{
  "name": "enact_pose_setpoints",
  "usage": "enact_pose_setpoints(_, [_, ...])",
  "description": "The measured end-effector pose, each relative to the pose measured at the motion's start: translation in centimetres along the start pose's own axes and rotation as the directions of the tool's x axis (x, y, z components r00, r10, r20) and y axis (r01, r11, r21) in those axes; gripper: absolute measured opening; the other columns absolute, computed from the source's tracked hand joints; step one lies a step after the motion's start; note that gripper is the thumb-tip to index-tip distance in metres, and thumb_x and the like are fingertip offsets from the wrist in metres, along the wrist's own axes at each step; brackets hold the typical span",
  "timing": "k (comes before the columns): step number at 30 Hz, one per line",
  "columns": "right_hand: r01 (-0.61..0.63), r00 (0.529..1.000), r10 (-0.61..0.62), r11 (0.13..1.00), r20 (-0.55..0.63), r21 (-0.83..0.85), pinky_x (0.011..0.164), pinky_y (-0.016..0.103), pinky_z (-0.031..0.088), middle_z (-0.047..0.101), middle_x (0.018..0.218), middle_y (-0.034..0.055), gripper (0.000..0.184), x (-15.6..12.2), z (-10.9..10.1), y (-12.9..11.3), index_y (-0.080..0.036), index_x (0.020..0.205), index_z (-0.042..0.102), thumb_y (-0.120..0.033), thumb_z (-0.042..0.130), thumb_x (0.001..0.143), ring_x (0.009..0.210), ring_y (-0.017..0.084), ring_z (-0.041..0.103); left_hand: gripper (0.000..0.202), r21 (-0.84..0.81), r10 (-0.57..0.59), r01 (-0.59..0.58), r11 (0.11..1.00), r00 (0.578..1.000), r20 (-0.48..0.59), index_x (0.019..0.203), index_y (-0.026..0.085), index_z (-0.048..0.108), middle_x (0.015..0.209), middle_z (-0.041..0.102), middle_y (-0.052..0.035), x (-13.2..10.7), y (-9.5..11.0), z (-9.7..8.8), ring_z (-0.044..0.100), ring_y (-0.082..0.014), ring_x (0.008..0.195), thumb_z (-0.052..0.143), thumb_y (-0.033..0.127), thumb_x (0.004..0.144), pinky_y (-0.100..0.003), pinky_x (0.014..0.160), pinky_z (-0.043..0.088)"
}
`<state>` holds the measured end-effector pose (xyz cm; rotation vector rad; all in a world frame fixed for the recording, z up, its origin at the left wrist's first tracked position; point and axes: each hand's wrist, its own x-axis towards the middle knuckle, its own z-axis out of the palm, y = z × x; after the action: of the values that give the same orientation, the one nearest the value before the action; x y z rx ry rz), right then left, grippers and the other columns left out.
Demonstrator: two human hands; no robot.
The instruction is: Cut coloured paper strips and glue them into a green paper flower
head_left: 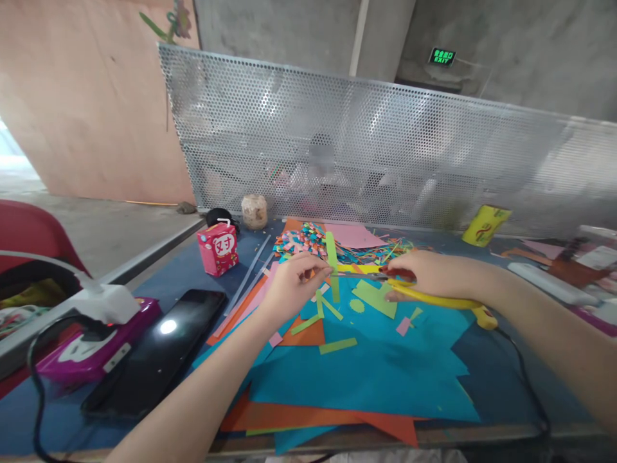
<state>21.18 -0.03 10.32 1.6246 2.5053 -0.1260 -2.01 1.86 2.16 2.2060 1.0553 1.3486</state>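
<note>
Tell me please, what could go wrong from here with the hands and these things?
The yellow corded tool in the right hand points its metal tip towards the left hand; if it is hot or sharp, a slip might hurt that hand. The juice box stands on the same table as the phone; a knock might spill liquid onto it. The loose green strips could scatter if brushed.

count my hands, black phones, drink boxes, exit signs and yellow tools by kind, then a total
hands: 2 (left hand, right hand)
black phone: 1
drink box: 1
exit sign: 1
yellow tool: 1
total: 6
</note>
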Motion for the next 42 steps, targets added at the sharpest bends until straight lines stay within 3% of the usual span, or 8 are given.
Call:
enact_pose_setpoints(4, [0.006,1.0,-0.006,1.0,-0.014,-0.003,0.056,0.029,0.038,0.061,0.086,0.0084,0.046,0.0,0.2,0.4,-0.02,0.088,0.06,-0.059,0.046,0.069,0.068,0.022,0.055,0.015,-0.016,-0.055,0.055,0.998,0.998,-0.004,0.073,0.02,0.064,0.073,0.063,-0.0017,0.1,-0.2,-0.3,0.051,-0.0122,0.065,0.052,0.028,0.077,-0.022,0.053,0.039])
enact_pose_setpoints(10, [-0.001,1.0,0.001,0.999,-0.015,-0.045,0.056,0.03,0.039,0.062,0.086,0.0092,0.047,-0.1,0.3,0.3,-0.02,0.089,0.061,-0.059,0.046,0.069,0.07,0.023,0.056,0.011,-0.018,-0.004,0.004,1.0,1.0,0.025,0.069,0.02,0.063,0.073,0.063,-0.001,0.1,0.0,-0.1,0.051,-0.0109,0.064,0.055,0.022,0.075,-0.021,0.053,0.039])
enact_pose_setpoints(24, [0.001,1.0,-0.003,0.998,-0.02,-0.061,0.059,0.03,0.04,0.064,0.092,0.0098,0.051,0.2,0.2,0.0,-0.02,0.095,0.062,-0.06,0.046,0.068,0.077,0.025,0.058,0.012,-0.021,-0.01,0.011,1.0,0.999,0.053,0.068,0.019,0.064,0.07,0.063,-0.0008,0.0,0.4,-0.1,0.052,-0.0105,0.062,0.055,0.023,0.075,-0.021,0.053,0.04])
enact_pose_setpoints(36, [-0.005,1.0,0.004,0.998,-0.008,-0.064,0.048,0.026,0.034,0.061,0.074,0.0053,0.045,0.3,0.3,-0.4,-0.021,0.078,0.061,-0.061,0.045,0.068,0.058,0.019,0.053,0.012,-0.014,0.016,-0.016,1.0,0.998,0.061,0.067,0.02,0.064,0.068,0.063,-0.0007,0.0,0.6,-0.1,0.053,-0.0108,0.063,0.055,0.023,0.075,-0.021,0.055,0.042])
enact_pose_setpoints(42, [-0.036,0.999,0.037,0.996,0.007,-0.083,0.047,0.026,0.032,0.061,0.073,0.006,0.047,0.2,0.1,-0.5,-0.02,0.075,0.061,-0.064,0.044,0.067,0.059,0.019,0.054,0.011,-0.021,-0.007,0.008,1.0,0.999,0.043,0.07,0.019,0.065,0.072,0.063,-0.0015,0.0,0.4,0.0,0.053,-0.0106,0.062,0.055,0.023,0.074,-0.021,0.052,0.041])
